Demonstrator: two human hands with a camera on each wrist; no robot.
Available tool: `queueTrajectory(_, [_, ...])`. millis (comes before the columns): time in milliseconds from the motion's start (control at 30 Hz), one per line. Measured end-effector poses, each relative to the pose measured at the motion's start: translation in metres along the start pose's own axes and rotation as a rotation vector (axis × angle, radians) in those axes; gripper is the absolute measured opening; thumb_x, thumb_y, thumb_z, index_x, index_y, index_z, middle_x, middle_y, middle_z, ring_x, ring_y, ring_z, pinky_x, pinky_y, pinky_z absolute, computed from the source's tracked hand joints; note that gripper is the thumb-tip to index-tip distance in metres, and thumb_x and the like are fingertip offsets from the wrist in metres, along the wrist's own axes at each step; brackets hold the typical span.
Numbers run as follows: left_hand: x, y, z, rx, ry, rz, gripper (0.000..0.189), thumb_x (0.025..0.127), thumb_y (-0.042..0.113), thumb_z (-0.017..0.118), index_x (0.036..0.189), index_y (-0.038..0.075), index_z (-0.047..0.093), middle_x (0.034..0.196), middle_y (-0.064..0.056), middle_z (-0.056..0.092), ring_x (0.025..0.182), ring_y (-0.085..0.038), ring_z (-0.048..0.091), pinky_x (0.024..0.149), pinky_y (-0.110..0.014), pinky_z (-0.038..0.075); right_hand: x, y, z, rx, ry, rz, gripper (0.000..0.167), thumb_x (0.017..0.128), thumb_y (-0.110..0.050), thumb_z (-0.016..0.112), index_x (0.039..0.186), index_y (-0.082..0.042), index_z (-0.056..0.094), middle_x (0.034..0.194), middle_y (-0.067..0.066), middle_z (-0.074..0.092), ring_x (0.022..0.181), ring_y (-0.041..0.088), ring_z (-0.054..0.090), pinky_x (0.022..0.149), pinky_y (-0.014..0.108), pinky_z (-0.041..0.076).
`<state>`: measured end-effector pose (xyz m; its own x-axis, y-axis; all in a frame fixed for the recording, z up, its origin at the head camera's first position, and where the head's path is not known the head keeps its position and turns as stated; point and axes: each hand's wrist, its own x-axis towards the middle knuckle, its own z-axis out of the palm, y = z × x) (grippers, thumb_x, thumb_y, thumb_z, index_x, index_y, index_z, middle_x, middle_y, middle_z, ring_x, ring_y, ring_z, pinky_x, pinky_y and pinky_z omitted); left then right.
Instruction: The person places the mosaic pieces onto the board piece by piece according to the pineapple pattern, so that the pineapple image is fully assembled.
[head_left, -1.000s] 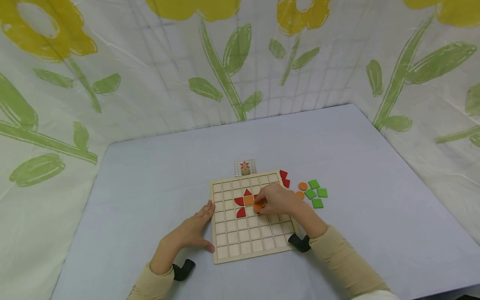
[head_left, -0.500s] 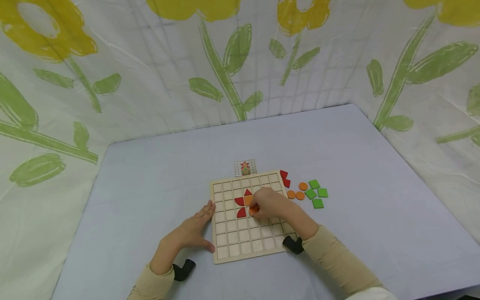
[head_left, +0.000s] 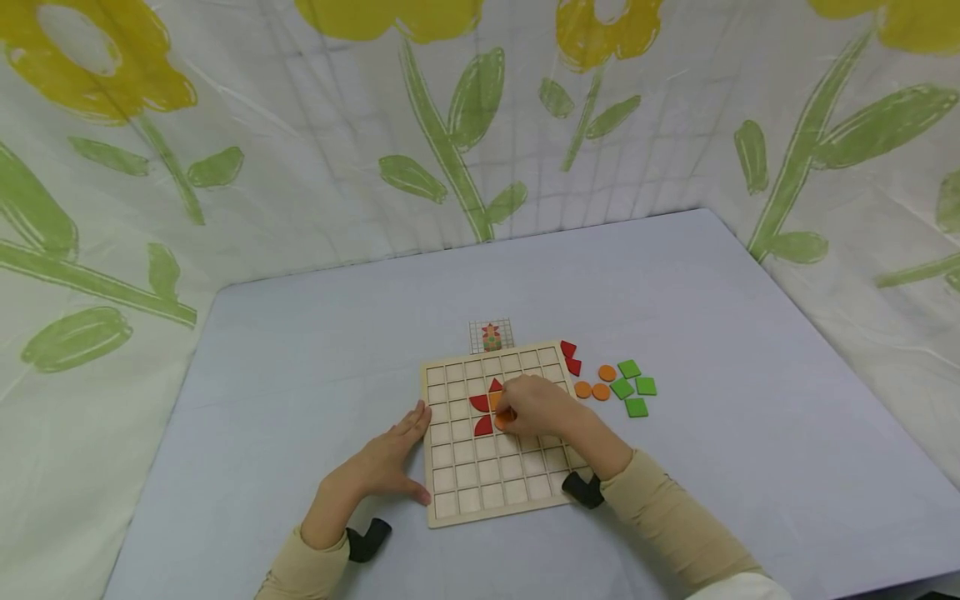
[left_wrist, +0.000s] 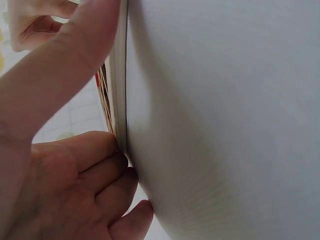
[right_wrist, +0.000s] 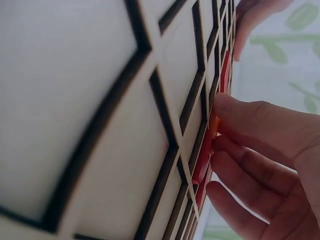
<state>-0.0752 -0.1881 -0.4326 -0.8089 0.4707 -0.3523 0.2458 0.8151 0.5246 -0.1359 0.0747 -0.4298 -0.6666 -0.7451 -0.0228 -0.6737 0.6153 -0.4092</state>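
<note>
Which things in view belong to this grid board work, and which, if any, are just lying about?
Belong, it seems: grid board; orange piece in the right hand; red pieces and orange square on the board; green squares, orange discs and red shapes alongside; pattern card.

Apparently not: flowered backdrop, black wrist fittings; nothing looks stray.

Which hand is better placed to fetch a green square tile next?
Probably the right hand: nearer the green square tiles, though pinching an orange disc. The left hand is across the wooden grid board.

No text, label, brand, number or sign can be read (in any view).
</note>
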Motion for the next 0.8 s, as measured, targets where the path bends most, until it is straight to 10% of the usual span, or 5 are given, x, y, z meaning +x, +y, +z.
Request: queueTrajectory(800, [0.000, 0.000, 0.000, -0.002, -0.005, 0.007, 0.120, 0.062, 0.027, 0.092, 0.149, -0.011, 0.020, 0.157, -0.027, 0.013, 0.143, -0.043, 0.019, 0.113, -0.057, 0.024, -0.049, 0.034, -0.018, 0.143, 0.067, 0.166, 0.028, 0.083, -0.009, 0.076, 0.110, 0.001, 0.073, 0.108, 0.011, 0.071, 0.103, 0.028, 0.066, 0.082, 0.037, 0.056])
